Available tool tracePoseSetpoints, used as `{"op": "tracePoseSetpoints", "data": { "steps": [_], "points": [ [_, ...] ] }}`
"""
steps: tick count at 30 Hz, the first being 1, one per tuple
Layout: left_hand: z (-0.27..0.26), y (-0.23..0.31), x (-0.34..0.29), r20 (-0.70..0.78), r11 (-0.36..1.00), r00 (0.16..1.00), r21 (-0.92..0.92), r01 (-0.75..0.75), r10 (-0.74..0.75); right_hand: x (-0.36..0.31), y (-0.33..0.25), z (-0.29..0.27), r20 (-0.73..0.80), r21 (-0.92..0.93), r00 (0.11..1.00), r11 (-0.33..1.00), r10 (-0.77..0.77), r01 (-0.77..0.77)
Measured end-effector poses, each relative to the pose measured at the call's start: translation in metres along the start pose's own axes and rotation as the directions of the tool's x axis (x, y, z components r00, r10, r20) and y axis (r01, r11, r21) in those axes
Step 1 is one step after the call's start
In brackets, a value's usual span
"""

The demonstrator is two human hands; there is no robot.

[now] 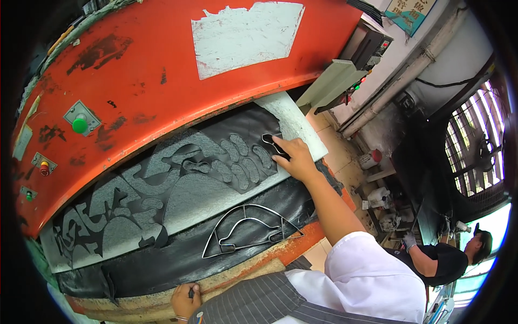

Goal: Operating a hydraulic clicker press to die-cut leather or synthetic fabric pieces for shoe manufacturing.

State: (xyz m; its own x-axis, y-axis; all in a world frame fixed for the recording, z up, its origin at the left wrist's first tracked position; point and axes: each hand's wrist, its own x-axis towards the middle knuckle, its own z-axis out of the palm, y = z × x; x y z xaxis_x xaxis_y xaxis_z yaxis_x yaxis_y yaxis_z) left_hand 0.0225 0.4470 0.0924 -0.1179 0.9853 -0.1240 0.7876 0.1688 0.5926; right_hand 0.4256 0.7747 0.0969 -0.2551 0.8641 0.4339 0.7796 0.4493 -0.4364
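My right hand [294, 157] pinches a small metal-edged cutting die [267, 139] at the right end of a black leather-like sheet [253, 121]. Many rounded and curved holes are cut through this sheet, and the pale cutting board [178, 227] beneath shows through them. Closer to me, a larger fan-shaped cutting die [220, 224] of thin metal strip rests on a black covering. My left hand [186, 301] is closed at the near edge of the bench, with a bit of something dark showing at its fingers. What that is, I cannot make out.
A big orange press [151, 59] spans the far side, with a green button [80, 125] and a red button [45, 168]. A control box [372, 46] stands beyond its right end. At far right a person [445, 256] in dark clothes works at another bench.
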Motion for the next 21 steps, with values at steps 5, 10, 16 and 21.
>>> {"op": "tracePoseSetpoints", "data": {
  "steps": [5,10,16,21],
  "points": [
    [0.003,-0.002,0.003,0.004,1.000,1.000,0.021,-0.009,0.009,-0.013,0.009,-0.006,0.054,0.079,0.991,0.989,0.120,-0.124],
    [0.004,-0.005,0.004,0.005,0.999,1.000,-0.048,0.002,-0.001,-0.005,0.009,-0.006,0.100,0.025,0.990,0.994,0.103,-0.106],
    [-0.052,-0.019,0.024,-0.254,0.694,0.881,-0.711,0.109,-0.399,-0.009,-0.025,-0.034,-0.191,-0.177,0.978,0.983,-0.087,0.052],
    [-0.134,-0.137,0.095,-0.577,0.687,0.664,-0.715,-0.130,-0.475,0.009,-0.188,-0.010,0.318,0.337,0.940,0.912,0.125,-0.235]
  ]
}}
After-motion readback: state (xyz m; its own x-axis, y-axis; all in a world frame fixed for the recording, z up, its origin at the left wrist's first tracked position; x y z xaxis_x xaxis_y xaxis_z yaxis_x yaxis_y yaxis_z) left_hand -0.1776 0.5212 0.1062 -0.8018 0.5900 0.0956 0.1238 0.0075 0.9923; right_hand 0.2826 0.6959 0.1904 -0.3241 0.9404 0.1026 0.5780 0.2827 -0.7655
